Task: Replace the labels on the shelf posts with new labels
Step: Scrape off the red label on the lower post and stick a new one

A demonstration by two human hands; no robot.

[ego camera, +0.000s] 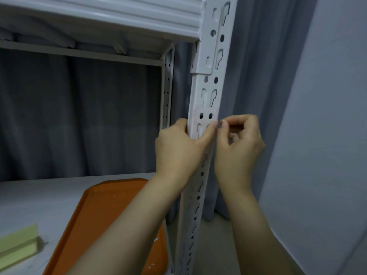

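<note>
Label (205, 116), pale pink with two slot holes showing through it, is stuck on the front of the white shelf post (213, 62), just above both hands. Left hand (176, 149) wraps around the post, thumb laid across its front below the label, while right hand (238, 143), fingers curled, pinches thumb and forefinger together at the label's lower right edge. Orange tray (103, 211) and a pale green pad (17, 245) lie on the shelf (39, 195) below.
</note>
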